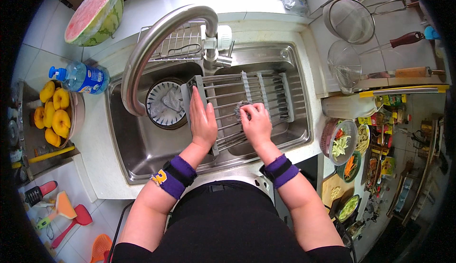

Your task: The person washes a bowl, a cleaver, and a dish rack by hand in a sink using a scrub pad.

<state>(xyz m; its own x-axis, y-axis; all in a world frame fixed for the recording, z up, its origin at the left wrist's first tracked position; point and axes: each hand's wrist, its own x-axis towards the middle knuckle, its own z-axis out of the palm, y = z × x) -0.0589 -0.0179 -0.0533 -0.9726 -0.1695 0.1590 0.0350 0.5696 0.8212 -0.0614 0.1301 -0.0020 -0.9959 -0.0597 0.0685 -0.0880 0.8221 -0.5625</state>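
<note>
A roll-up drying rack (228, 112) of metal rods with grey end bars lies over the right basin (302, 120) of a double stainless steel sink. My left hand (203, 126) holds the rack's left end bar, fingers stretched along it and thumb apart over the rods. Pinched in the fingertips of my right hand (259, 124) is a steel wool scrubber (241, 109), touching the rods near the rack's middle. In the left basin (142, 152), a white patterned dish (156, 108) with a crumpled clear film inside sits near my left hand.
The curved faucet (133, 67) arches over the left basin. Behind it stands a wire rack (178, 44). A dish soap bottle (91, 79), a cut watermelon (103, 24) and a container of yellow peaches (60, 99) flank the left. Strainers (349, 21) hang at the right, above baskets of cut vegetables (340, 145).
</note>
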